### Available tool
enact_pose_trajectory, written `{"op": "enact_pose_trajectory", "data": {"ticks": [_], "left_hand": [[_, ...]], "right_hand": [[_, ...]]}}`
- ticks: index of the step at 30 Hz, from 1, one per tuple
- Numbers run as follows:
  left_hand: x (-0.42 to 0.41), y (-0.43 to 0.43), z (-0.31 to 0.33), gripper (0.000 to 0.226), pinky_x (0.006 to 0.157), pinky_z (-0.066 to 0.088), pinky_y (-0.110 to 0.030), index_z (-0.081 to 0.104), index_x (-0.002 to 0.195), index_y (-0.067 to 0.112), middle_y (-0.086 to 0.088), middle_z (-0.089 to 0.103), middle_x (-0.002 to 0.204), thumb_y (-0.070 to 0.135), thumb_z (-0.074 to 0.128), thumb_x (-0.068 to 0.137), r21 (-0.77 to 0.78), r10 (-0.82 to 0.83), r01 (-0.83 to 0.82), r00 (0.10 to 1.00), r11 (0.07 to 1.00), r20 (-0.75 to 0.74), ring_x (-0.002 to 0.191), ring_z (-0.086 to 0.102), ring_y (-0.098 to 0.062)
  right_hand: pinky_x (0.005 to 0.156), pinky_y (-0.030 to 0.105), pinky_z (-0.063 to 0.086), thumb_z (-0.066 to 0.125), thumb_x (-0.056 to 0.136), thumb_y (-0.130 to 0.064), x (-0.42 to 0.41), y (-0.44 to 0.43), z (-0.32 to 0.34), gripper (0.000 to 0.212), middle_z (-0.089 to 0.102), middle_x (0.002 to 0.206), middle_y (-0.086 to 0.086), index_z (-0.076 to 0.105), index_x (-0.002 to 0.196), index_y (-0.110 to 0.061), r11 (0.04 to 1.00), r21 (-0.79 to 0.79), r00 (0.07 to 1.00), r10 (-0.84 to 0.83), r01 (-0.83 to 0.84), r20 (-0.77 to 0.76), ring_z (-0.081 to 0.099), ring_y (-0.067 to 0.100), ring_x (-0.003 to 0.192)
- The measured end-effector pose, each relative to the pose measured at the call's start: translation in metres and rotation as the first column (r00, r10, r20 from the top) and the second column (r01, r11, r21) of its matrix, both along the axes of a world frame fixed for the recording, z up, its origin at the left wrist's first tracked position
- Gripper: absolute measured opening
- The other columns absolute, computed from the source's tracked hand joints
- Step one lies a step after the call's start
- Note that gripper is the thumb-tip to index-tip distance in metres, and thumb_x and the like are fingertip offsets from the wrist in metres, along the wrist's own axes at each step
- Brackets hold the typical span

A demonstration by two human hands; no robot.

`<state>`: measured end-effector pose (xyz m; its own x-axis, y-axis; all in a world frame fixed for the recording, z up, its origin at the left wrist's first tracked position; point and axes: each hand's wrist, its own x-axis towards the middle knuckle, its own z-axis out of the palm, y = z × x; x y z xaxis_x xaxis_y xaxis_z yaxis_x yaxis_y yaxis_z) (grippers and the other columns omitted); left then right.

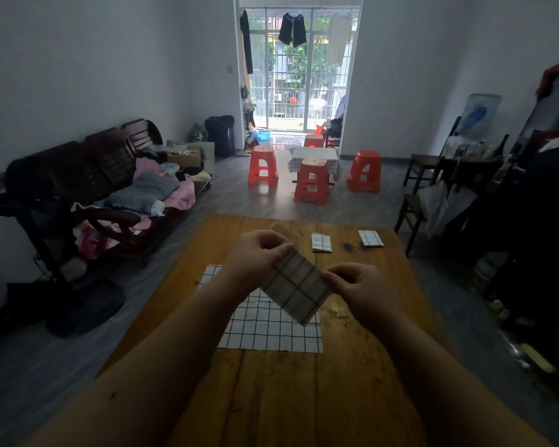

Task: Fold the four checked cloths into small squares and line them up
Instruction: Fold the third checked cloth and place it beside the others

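Note:
A folded checked cloth (296, 288) hangs tilted in the air above the wooden table (362, 375). My left hand (257, 253) pinches its upper left end and my right hand (359, 285) pinches its right edge. Under it an unfolded checked cloth (265, 330) lies flat on the table. Two small folded checked squares rest near the table's far edge: one (321, 242) in the middle, the other (370, 238) further right.
Beyond the table stand several orange plastic stools (311, 182) around a small covered table. A dark sofa (110, 185) piled with clothes is on the left. Dark chairs and cluttered furniture (530, 204) line the right side.

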<state>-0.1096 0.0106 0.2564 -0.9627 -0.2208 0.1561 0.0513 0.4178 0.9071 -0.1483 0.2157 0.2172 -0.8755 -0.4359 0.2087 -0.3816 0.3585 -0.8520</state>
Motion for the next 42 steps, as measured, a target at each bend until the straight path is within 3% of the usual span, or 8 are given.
{"op": "enact_pose_trajectory", "data": {"ticks": [6, 10, 16, 19, 26, 30, 37, 42], "left_hand": [[0.001, -0.001, -0.003, 0.013, 0.071, 0.047, -0.028, 0.071, 0.098, 0.01, -0.001, 0.067, 0.094, 0.02, 0.063, 0.096, 0.019, 0.027, -0.026, 1.0, 0.999, -0.01, 0.089, 0.061, -0.015], [0.003, 0.007, -0.007, 0.009, 0.069, 0.048, -0.025, 0.072, 0.094, 0.016, 0.003, 0.066, 0.093, 0.021, 0.065, 0.094, -0.11, 0.009, -0.01, 1.0, 0.994, -0.014, 0.087, 0.06, -0.012], [0.008, 0.029, -0.015, 0.007, 0.072, 0.052, -0.026, 0.068, 0.086, 0.024, 0.005, 0.067, 0.091, 0.022, 0.066, 0.093, -0.105, -0.076, 0.08, 0.996, 0.991, 0.044, 0.087, 0.063, -0.01], [0.014, 0.029, -0.017, 0.007, 0.07, 0.047, -0.025, 0.07, 0.09, 0.02, 0.005, 0.067, 0.093, 0.024, 0.066, 0.093, -0.062, -0.052, 0.056, 0.997, 0.996, 0.064, 0.088, 0.061, -0.01], [0.035, 0.003, -0.023, 0.011, 0.071, 0.05, -0.032, 0.073, 0.093, 0.019, 0.001, 0.069, 0.096, 0.027, 0.064, 0.095, 0.07, 0.099, -0.109, 0.985, 0.992, 0.142, 0.093, 0.063, -0.019], [0.049, 0.003, -0.03, 0.01, 0.069, 0.046, -0.027, 0.072, 0.094, 0.019, 0.003, 0.068, 0.097, 0.026, 0.065, 0.094, 0.021, 0.114, -0.118, 0.982, 0.993, 0.154, 0.09, 0.06, -0.013], [0.077, 0.001, -0.04, 0.009, 0.073, 0.049, -0.029, 0.073, 0.092, 0.024, 0.007, 0.071, 0.09, 0.031, 0.069, 0.091, 0.0, 0.037, -0.038, 0.974, 0.999, 0.225, 0.091, 0.064, -0.013], [0.118, -0.014, -0.046, 0.01, 0.069, 0.05, -0.019, 0.073, 0.096, 0.023, 0.007, 0.073, 0.09, 0.029, 0.065, 0.094, -0.033, 0.0, 0.009, 0.967, 0.999, 0.256, 0.086, 0.066, -0.003]], "right_hand": [[0.074, 0.022, 0.059, 0.063, 0.095, -0.022, -0.006, 0.014, -0.01, 0.014, 0.072, 0.087, -0.011, 0.067, 0.093, -0.034, 0.987, 0.155, 0.995, -0.032, 0.046, -0.09, 0.067, -0.005, 0.083], [0.076, 0.019, 0.051, 0.06, 0.097, -0.036, -0.01, 0.009, -0.007, 0.015, 0.065, 0.105, -0.02, 0.066, 0.11, -0.034, 0.96, 0.276, 0.989, -0.013, 0.054, -0.148, 0.059, -0.005, 0.094], [0.071, 0.024, 0.055, 0.057, 0.097, -0.037, 0.0, -0.012, 0.0, 0.008, 0.067, 0.087, -0.013, 0.065, 0.097, -0.034, 0.986, 0.165, 0.986, 0.038, -0.011, -0.159, 0.064, 0.002, 0.082], [0.066, 0.017, 0.049, 0.058, 0.098, -0.034, 0.005, -0.01, -0.008, 0.01, 0.065, 0.084, -0.016, 0.06, 0.091, -0.04, 0.992, 0.13, 0.99, 0.029, -0.01, -0.141, 0.063, 0.0, 0.079], [0.075, 0.027, 0.058, 0.06, 0.098, -0.026, 0.017, 0.004, -0.038, 0.012, 0.071, 0.086, -0.011, 0.068, 0.093, -0.032, 0.995, 0.1, 0.999, 0.029, -0.027, -0.02, 0.066, -0.001, 0.081], [0.083, 0.033, 0.057, 0.06, 0.096, -0.033, 0.021, -0.007, -0.042, 0.009, 0.068, 0.094, -0.016, 0.068, 0.101, -0.034, 0.968, 0.233, 0.995, 0.101, -0.093, -0.026, 0.063, 0.0, 0.091], [0.07, 0.021, 0.054, 0.063, 0.094, -0.035, 0.051, -0.038, -0.033, 0.005, 0.066, 0.086, -0.017, 0.062, 0.092, -0.04, 0.984, 0.13, 0.99, 0.127, -0.118, -0.065, 0.062, -0.003, 0.081], [0.067, 0.026, 0.054, 0.066, 0.093, -0.027, 0.085, -0.044, -0.034, 0.007, 0.067, 0.083, -0.007, 0.066, 0.085, -0.027, 0.997, 0.009, 0.996, 0.074, -0.075, 0.05, 0.063, 0.003, 0.077]]}}
